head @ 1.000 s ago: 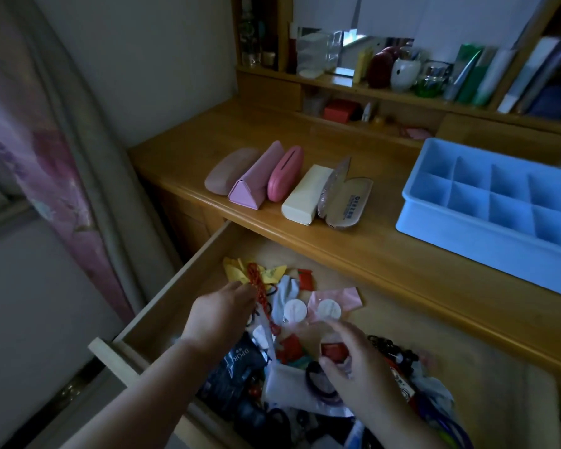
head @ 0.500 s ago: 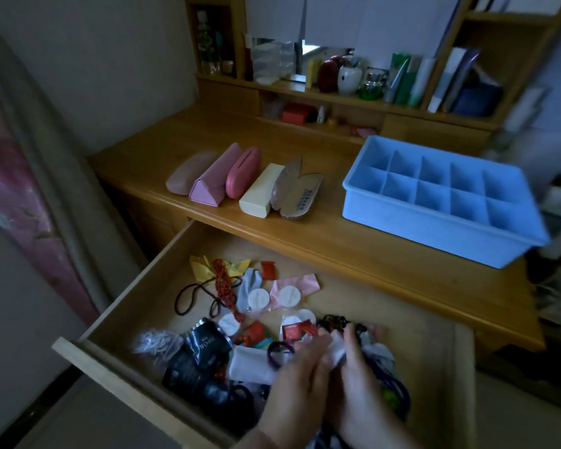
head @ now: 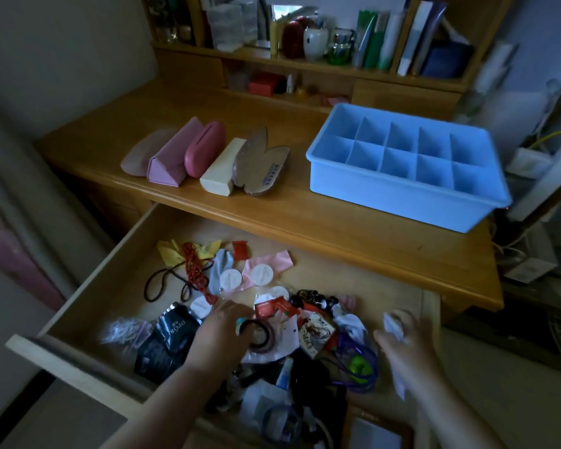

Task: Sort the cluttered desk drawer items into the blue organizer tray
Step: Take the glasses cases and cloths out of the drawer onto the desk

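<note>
The drawer (head: 88, 303) is pulled way out and hangs past the counter (head: 305, 218), w/ a big pile at the near end. It could tip or sag if the hands push down hard on it. The blue organizer tray (head: 405, 171) sits far right on the counter, and its near right corner looks close to the counter's edge. A bump from an arm could knock it off. It has ten little boxes inside, all w/ nothing in them that I can see, so the sorting looks not begun.

The pile is a tangle: cords, a black hair band (head: 256, 332), paper bits, a black packet (head: 169, 338). Pull one thing & others may come up too and fall on the floor.

The left hand (head: 219, 332) rests on the pile by the hair band, fingers curled down; can't tell if it grips anything. The right hand (head: 402, 341) pinches a white crumpled paper (head: 392, 325) over the drawer's right side. It's light, could slip out on the way to the tray.
</note>
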The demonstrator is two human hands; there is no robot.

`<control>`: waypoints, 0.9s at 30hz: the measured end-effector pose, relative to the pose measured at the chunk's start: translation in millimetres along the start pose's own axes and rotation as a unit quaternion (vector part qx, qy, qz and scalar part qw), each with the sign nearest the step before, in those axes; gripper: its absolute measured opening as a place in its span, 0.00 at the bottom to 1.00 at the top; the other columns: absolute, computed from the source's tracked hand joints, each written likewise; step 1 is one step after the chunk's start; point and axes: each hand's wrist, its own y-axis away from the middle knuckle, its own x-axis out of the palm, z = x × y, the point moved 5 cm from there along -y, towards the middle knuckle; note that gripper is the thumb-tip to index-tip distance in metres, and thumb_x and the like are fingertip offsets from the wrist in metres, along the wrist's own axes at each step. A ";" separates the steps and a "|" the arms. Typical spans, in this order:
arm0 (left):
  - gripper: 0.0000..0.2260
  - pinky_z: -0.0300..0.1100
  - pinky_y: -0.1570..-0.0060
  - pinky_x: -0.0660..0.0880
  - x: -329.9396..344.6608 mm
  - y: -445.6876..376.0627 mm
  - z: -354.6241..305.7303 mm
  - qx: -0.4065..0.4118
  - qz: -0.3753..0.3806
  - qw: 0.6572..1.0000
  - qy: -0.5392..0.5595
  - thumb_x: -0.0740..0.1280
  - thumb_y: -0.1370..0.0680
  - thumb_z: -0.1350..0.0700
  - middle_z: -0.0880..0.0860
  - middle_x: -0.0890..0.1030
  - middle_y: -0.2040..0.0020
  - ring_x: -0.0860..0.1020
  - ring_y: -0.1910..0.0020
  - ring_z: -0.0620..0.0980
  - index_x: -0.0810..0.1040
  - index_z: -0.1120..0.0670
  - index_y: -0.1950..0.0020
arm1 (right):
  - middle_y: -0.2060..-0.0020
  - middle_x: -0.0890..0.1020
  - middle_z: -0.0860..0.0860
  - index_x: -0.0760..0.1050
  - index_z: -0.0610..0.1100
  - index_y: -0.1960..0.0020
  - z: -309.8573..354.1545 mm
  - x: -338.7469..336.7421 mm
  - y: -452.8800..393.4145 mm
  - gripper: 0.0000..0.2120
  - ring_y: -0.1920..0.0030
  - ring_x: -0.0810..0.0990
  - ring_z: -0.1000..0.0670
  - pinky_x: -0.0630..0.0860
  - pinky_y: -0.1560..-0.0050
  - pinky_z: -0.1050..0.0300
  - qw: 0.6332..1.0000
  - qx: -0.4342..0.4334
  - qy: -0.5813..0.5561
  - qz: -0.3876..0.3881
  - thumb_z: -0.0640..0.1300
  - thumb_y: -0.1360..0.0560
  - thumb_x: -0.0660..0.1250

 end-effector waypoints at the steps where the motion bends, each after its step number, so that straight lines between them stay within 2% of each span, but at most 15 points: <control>1: 0.11 0.37 0.46 0.71 6.7 -3.1 6.3 0.011 0.026 0.999 -0.029 0.71 0.29 0.57 0.47 0.78 0.47 0.75 0.43 0.48 0.80 0.51 0.46 | 0.59 0.77 0.49 0.71 0.49 0.50 4.8 3.8 4.6 0.09 0.62 0.75 0.52 0.69 0.61 0.57 0.998 -0.005 0.059 0.017 0.46 0.28 0.69; 3: 0.18 0.40 0.37 0.65 16.6 -3.3 13.6 0.036 0.094 0.988 -0.121 0.70 0.30 0.50 0.47 0.76 0.41 0.70 0.36 0.50 0.77 0.50 0.40 | 0.53 0.78 0.50 0.71 0.49 0.50 1.1 17.3 13.5 0.16 0.58 0.76 0.54 0.65 0.64 0.61 0.973 -0.025 0.214 0.084 0.58 0.31 0.68; 5: 0.25 0.43 0.31 0.59 22.6 0.4 14.3 0.040 0.118 0.976 -0.177 0.68 0.31 0.42 0.45 0.72 0.37 0.65 0.32 0.49 0.73 0.46 0.35 | 0.45 0.73 0.54 0.71 0.57 0.44 -0.8 17.8 13.5 0.30 0.46 0.75 0.54 0.66 0.56 0.62 0.931 -0.025 0.325 0.168 0.73 0.38 0.63; 6: 0.26 0.44 0.30 0.58 23.9 1.7 13.9 0.045 0.119 0.974 -0.187 0.68 0.32 0.40 0.45 0.72 0.37 0.65 0.32 0.49 0.73 0.45 0.35 | 0.46 0.72 0.56 0.73 0.56 0.43 0.3 21.9 19.2 0.36 0.45 0.74 0.55 0.67 0.53 0.62 0.927 -0.035 0.306 0.216 0.78 0.42 0.60; 7: 0.25 0.45 0.31 0.60 23.3 1.7 13.6 0.051 0.121 0.973 -0.190 0.69 0.32 0.40 0.47 0.72 0.38 0.66 0.33 0.50 0.75 0.45 0.37 | 0.50 0.73 0.57 0.77 0.53 0.49 6.9 24.3 23.4 0.37 0.49 0.75 0.58 0.68 0.55 0.63 0.936 -0.044 0.259 0.233 0.80 0.43 0.58; 9: 0.17 0.45 0.39 0.68 18.7 2.4 12.3 0.062 0.120 0.981 -0.142 0.73 0.32 0.46 0.50 0.76 0.44 0.71 0.40 0.52 0.80 0.48 0.46 | 0.62 0.75 0.55 0.78 0.46 0.62 15.6 15.2 10.6 0.29 0.59 0.76 0.57 0.68 0.61 0.62 0.969 -0.053 0.185 0.155 0.73 0.36 0.62; 11: 0.07 0.43 0.52 0.73 13.0 3.9 11.7 0.059 0.117 0.988 -0.081 0.75 0.32 0.53 0.50 0.78 0.52 0.76 0.49 0.52 0.81 0.51 0.56 | 0.68 0.76 0.56 0.75 0.47 0.65 22.9 4.4 -9.6 0.17 0.61 0.78 0.52 0.71 0.62 0.59 0.983 -0.054 0.165 0.060 0.61 0.29 0.66; 14: 0.08 0.43 0.57 0.75 2.8 5.9 20.4 0.015 0.087 0.994 -0.060 0.74 0.32 0.59 0.50 0.81 0.56 0.79 0.55 0.53 0.80 0.53 0.54 | 0.65 0.75 0.60 0.71 0.56 0.59 27.2 26.6 -17.7 0.08 0.59 0.79 0.52 0.69 0.65 0.60 0.971 -0.030 0.213 0.105 0.55 0.29 0.70; 17: 0.10 0.45 0.54 0.77 -3.1 9.1 33.6 -0.016 0.119 0.992 -0.028 0.74 0.30 0.57 0.48 0.83 0.56 0.81 0.55 0.48 0.81 0.46 0.51 | 0.66 0.78 0.54 0.74 0.50 0.63 25.6 38.3 -21.2 0.07 0.59 0.80 0.49 0.67 0.67 0.60 0.958 -0.044 0.267 0.094 0.48 0.27 0.67; 20: 0.10 0.36 0.53 0.75 -0.7 15.5 40.2 -0.021 0.221 0.974 -0.052 0.71 0.28 0.54 0.42 0.83 0.56 0.80 0.55 0.41 0.81 0.41 0.50 | 0.72 0.77 0.55 0.74 0.50 0.65 37.1 24.4 -18.3 0.09 0.69 0.74 0.59 0.65 0.72 0.69 0.994 -0.087 0.053 0.039 0.43 0.26 0.66; 22: 0.17 0.32 0.53 0.74 -1.1 16.8 34.7 -0.025 0.295 0.954 -0.055 0.67 0.30 0.62 0.35 0.82 0.60 0.79 0.56 0.35 0.82 0.36 0.59 | 0.72 0.78 0.56 0.75 0.47 0.62 49.1 12.5 -11.5 0.06 0.70 0.73 0.62 0.65 0.70 0.70 0.988 -0.116 -0.094 0.040 0.44 0.26 0.66; 23: 0.20 0.33 0.52 0.75 -3.8 14.3 28.8 -0.035 0.310 0.950 -0.031 0.66 0.32 0.63 0.34 0.81 0.61 0.79 0.56 0.35 0.81 0.35 0.64 | 0.69 0.79 0.55 0.76 0.47 0.59 53.9 9.4 -7.5 0.05 0.68 0.74 0.61 0.67 0.67 0.67 0.982 -0.120 -0.138 0.054 0.47 0.26 0.65; 25: 0.14 0.34 0.52 0.76 -11.9 6.9 12.0 -0.045 0.307 0.946 0.097 0.67 0.34 0.57 0.38 0.83 0.59 0.80 0.53 0.40 0.82 0.36 0.62 | 0.64 0.81 0.49 0.75 0.44 0.55 56.2 6.5 -3.0 0.07 0.62 0.77 0.53 0.69 0.60 0.57 0.971 -0.099 -0.203 0.080 0.48 0.25 0.63; 26: 0.09 0.31 0.53 0.75 -13.0 4.8 1.3 -0.060 0.318 0.925 0.201 0.69 0.33 0.51 0.40 0.84 0.56 0.80 0.50 0.41 0.84 0.40 0.56 | 0.62 0.80 0.46 0.75 0.44 0.54 54.9 6.4 -3.2 0.06 0.60 0.78 0.49 0.69 0.58 0.54 0.966 -0.075 -0.233 0.083 0.46 0.23 0.63; 27: 0.11 0.29 0.53 0.75 -10.6 1.1 -6.4 -0.079 0.328 0.898 0.283 0.69 0.31 0.45 0.41 0.84 0.52 0.80 0.48 0.40 0.84 0.45 0.51 | 0.61 0.80 0.45 0.75 0.44 0.55 52.9 6.8 -3.7 0.06 0.59 0.78 0.47 0.69 0.57 0.53 0.962 -0.050 -0.255 0.079 0.44 0.22 0.62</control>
